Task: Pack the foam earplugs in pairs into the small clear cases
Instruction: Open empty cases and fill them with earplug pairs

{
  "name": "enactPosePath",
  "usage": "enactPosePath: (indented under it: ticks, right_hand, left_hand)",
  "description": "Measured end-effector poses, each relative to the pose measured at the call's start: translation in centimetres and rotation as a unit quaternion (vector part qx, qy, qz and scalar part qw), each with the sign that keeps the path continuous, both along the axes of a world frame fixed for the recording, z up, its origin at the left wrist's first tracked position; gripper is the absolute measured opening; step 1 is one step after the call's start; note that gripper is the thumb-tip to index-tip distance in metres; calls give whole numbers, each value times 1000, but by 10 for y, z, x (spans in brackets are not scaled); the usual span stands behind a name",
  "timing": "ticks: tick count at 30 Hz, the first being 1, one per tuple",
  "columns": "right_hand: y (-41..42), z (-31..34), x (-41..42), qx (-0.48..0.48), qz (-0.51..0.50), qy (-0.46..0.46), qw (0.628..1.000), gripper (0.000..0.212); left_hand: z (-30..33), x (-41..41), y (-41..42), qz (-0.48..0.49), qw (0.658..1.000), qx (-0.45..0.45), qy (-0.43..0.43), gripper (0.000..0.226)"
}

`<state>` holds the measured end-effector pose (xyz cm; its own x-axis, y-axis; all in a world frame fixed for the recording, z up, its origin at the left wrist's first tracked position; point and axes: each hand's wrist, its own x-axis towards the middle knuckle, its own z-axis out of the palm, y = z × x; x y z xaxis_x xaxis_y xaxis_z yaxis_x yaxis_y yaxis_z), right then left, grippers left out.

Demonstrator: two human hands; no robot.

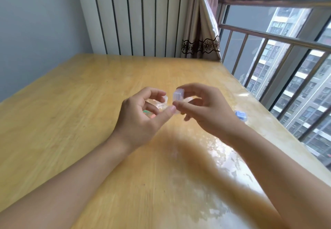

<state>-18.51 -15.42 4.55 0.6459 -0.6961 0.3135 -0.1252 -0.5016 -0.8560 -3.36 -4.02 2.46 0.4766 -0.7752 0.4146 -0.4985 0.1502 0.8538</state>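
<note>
While blur hides any earplugs, right hand pinches clear case, left hand pinches crinkled clear bag.

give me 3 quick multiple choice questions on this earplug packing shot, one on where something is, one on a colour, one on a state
1. Where does the blue case lie?
A. on the table past the right hand
B. on the window rail
C. in the left hand

2. What colour is the table?
A. black
B. light wood yellow
C. red

3. What is the right hand doing?
A. lying flat on the table
B. hanging off the table edge
C. holding a small clear case in its fingers

Answers:
1 A, the blue case sits on the tabletop beside the right wrist, toward the window.
2 B, the bare top shows pale yellow wood grain.
3 C, the clear case is pinched at the fingers, held above the table, facing the left hand.
</note>
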Motion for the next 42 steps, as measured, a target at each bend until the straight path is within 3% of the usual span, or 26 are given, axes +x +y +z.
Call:
enactPosePath:
  ticks: [3, 9, 14, 19, 23, 25, 31, 33, 36, 42]
  right_hand:
    - [11, -5, -12, 177, 78, -49, 980, 25]
    - [6, -12, -15, 239, 114, -29, 964, 25]
    - [14, -10, -11, 322, 115, -58, 938, 32]
    - [17, -10, -10, 266, 70, 47, 960, 36]
    - [14, -15, -9, 49, 2, 47, 998, 29]
    - [13, -15, -9, 9, 36, 32, 999, 32]
    - [8, -15, -14, 111, 110, 28, 987, 31]
    - [8, -15, -15, 183, 151, 11, 971, 31]
    - [8, -14, -16, 286, 194, 3, 938, 33]
    - [9, -7, -17, 361, 196, -25, 911, 26]
  left_hand:
    - [2, -8, 3, -73, 997, 23, -8, 45]
    - [-1, -11, 1, -73, 996, 39, -26, 57]
    - [-4, -17, 0, -65, 997, 17, -41, 36]
    - [-5, -17, -2, -77, 995, 18, 66, 26]
    - [-6, -13, -5, -45, 993, 32, 105, 20]
    - [-6, -10, -6, -34, 991, 34, 126, 22]
    - [-2, -6, -4, -51, 983, 27, 176, 41]
    - [-1, -4, -2, -66, 983, 25, 169, 54]
    - [0, -2, -1, -84, 985, 18, 149, 55]
    - [-2, -6, -1, -110, 988, 24, 101, 59]
